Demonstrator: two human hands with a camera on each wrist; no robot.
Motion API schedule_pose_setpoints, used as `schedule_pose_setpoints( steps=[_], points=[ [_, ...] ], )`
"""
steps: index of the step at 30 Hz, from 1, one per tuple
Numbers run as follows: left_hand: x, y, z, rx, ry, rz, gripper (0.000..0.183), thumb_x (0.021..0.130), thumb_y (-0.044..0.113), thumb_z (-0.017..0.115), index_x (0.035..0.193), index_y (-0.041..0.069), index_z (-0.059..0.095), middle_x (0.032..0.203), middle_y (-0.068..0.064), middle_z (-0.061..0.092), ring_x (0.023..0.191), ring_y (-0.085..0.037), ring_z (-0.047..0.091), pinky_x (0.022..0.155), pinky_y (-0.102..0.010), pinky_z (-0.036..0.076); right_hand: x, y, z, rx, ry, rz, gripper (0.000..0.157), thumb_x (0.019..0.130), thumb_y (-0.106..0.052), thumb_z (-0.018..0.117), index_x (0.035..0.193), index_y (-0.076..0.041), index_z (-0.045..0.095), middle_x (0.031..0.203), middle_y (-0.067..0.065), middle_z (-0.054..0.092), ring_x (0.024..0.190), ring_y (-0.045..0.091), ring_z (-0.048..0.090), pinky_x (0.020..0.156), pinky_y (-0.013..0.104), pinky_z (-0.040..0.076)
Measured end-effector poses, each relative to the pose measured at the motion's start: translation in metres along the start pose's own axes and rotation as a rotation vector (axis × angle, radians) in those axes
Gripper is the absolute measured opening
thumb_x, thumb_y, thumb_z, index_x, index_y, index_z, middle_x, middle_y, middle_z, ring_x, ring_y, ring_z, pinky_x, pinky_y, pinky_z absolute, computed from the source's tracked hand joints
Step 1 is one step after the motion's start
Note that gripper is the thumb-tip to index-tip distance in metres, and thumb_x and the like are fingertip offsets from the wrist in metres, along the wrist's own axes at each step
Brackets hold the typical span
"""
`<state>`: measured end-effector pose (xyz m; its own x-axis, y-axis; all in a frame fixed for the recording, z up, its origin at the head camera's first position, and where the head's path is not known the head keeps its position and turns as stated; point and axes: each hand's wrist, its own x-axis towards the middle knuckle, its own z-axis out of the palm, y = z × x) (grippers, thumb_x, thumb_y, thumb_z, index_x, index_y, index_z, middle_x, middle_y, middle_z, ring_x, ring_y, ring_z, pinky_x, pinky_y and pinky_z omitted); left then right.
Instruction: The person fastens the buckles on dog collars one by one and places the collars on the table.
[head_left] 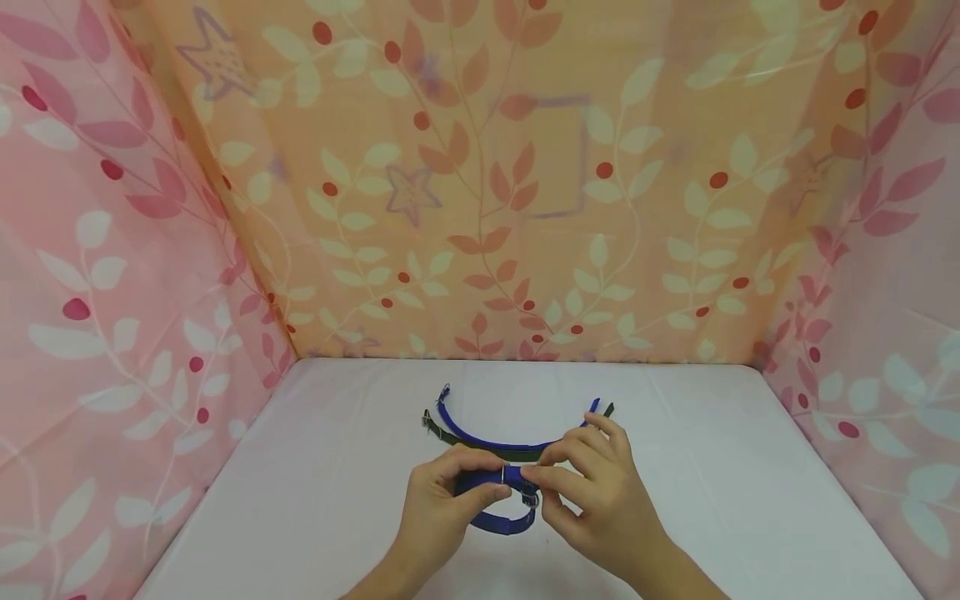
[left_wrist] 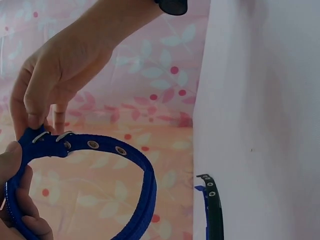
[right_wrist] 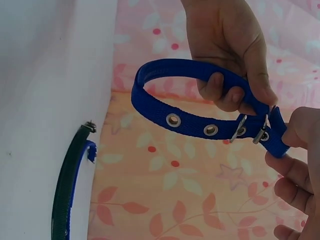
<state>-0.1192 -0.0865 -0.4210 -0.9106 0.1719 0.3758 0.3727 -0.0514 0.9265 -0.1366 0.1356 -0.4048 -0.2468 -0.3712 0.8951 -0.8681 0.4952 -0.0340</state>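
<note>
A blue pet collar (right_wrist: 192,125) with metal-rimmed eyelets is closed into a loop, held above the table between both hands. My left hand (head_left: 444,508) grips the band, thumb on one side and curled fingers on the other. With thumb and fingertips, my right hand (head_left: 603,492) pinches the collar's end beside the metal buckle (right_wrist: 262,131). The strap passes through the buckle and a second metal ring (right_wrist: 238,129), with eyelets along the part beyond. In the left wrist view, the right hand's fingertips sit right at the blue end near the buckle.
Behind the hands, a second blue collar (head_left: 467,432) and a dark green collar (head_left: 517,456) lie side by side in a curve on the white table (head_left: 337,467). Patterned leaf curtains (head_left: 480,183) enclose the table at the back and both sides.
</note>
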Motion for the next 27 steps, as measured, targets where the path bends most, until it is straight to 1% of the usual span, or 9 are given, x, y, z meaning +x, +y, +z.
schedule_pose_setpoints(
  steps=[4, 7, 10, 12, 16, 20, 22, 24, 27],
  points=[
    [-0.001, -0.001, 0.0, 0.03, -0.011, 0.02, 0.022, 0.085, 0.012, 0.083, 0.106, 0.01, 0.076, 0.103, -0.011, 0.071, 0.091, -0.02, 0.074, 0.082, -0.033, 0.062, -0.001, -0.001, -0.001, -0.004, -0.034, -0.007, 0.031, 0.102, -0.025, 0.05, 0.097, -0.023, 0.08, 0.092, -0.006, 0.066, 0.09, 0.018, 0.059, 0.105, 0.06, 0.034],
    [-0.001, -0.002, 0.001, 0.058, -0.031, 0.009, 0.021, 0.085, 0.015, 0.083, 0.105, 0.011, 0.076, 0.103, -0.009, 0.072, 0.091, -0.019, 0.073, 0.081, -0.032, 0.062, -0.002, -0.001, -0.001, 0.001, -0.072, -0.023, 0.031, 0.103, -0.025, 0.049, 0.101, -0.023, 0.08, 0.094, -0.006, 0.066, 0.092, 0.017, 0.059, 0.103, 0.064, 0.036],
    [0.0, -0.002, 0.001, 0.096, -0.056, -0.043, 0.022, 0.085, 0.018, 0.084, 0.106, 0.015, 0.076, 0.103, -0.005, 0.073, 0.091, -0.018, 0.073, 0.081, -0.03, 0.062, -0.002, 0.0, -0.002, 0.017, -0.116, -0.022, 0.03, 0.105, -0.026, 0.049, 0.105, -0.024, 0.079, 0.098, -0.008, 0.066, 0.095, 0.016, 0.059, 0.102, 0.066, 0.037],
    [0.001, -0.001, 0.001, 0.113, -0.074, -0.086, 0.023, 0.086, 0.02, 0.084, 0.106, 0.016, 0.075, 0.103, -0.003, 0.074, 0.091, -0.018, 0.073, 0.081, -0.029, 0.061, -0.003, 0.001, -0.003, 0.03, -0.141, -0.002, 0.027, 0.106, -0.027, 0.051, 0.108, -0.024, 0.077, 0.1, -0.01, 0.067, 0.097, 0.014, 0.059, 0.103, 0.065, 0.037],
    [0.002, 0.003, 0.001, 0.132, -0.094, -0.153, 0.025, 0.088, 0.025, 0.082, 0.11, 0.017, 0.072, 0.104, -0.003, 0.074, 0.092, -0.019, 0.072, 0.084, -0.027, 0.06, -0.004, 0.002, -0.006, 0.085, -0.189, 0.112, 0.014, 0.102, -0.029, 0.065, 0.112, -0.023, 0.074, 0.103, -0.015, 0.069, 0.1, 0.009, 0.061, 0.109, 0.058, 0.035],
    [0.002, 0.007, 0.0, 0.113, -0.088, -0.181, 0.027, 0.089, 0.025, 0.081, 0.112, 0.015, 0.07, 0.104, -0.005, 0.073, 0.094, -0.02, 0.071, 0.086, -0.026, 0.059, -0.005, 0.002, -0.008, 0.169, -0.203, 0.247, 0.023, 0.09, -0.023, 0.08, 0.112, -0.022, 0.072, 0.103, -0.017, 0.07, 0.101, 0.007, 0.062, 0.116, 0.043, 0.032],
    [0.003, 0.008, 0.0, 0.097, -0.081, -0.182, 0.026, 0.089, 0.022, 0.082, 0.111, 0.014, 0.07, 0.104, -0.006, 0.072, 0.094, -0.021, 0.07, 0.086, -0.028, 0.059, -0.006, 0.002, -0.008, 0.204, -0.2, 0.294, 0.027, 0.087, -0.019, 0.083, 0.111, -0.024, 0.072, 0.104, -0.017, 0.07, 0.102, 0.007, 0.063, 0.116, 0.037, 0.031],
    [0.003, 0.009, -0.001, 0.075, -0.084, -0.178, 0.025, 0.089, 0.019, 0.081, 0.111, 0.013, 0.071, 0.105, -0.008, 0.072, 0.095, -0.021, 0.07, 0.086, -0.029, 0.06, -0.005, 0.002, -0.007, 0.238, -0.197, 0.32, 0.028, 0.086, -0.017, 0.084, 0.11, -0.025, 0.072, 0.105, -0.017, 0.07, 0.103, 0.007, 0.063, 0.113, 0.033, 0.033],
    [0.002, 0.007, -0.001, 0.046, -0.111, -0.139, 0.023, 0.09, 0.015, 0.08, 0.111, 0.011, 0.071, 0.108, -0.01, 0.072, 0.097, -0.02, 0.069, 0.086, -0.029, 0.06, -0.005, 0.0, -0.005, 0.289, -0.2, 0.341, 0.029, 0.087, -0.015, 0.083, 0.11, -0.028, 0.072, 0.106, -0.017, 0.07, 0.104, 0.007, 0.063, 0.106, 0.03, 0.038]
  ],
)
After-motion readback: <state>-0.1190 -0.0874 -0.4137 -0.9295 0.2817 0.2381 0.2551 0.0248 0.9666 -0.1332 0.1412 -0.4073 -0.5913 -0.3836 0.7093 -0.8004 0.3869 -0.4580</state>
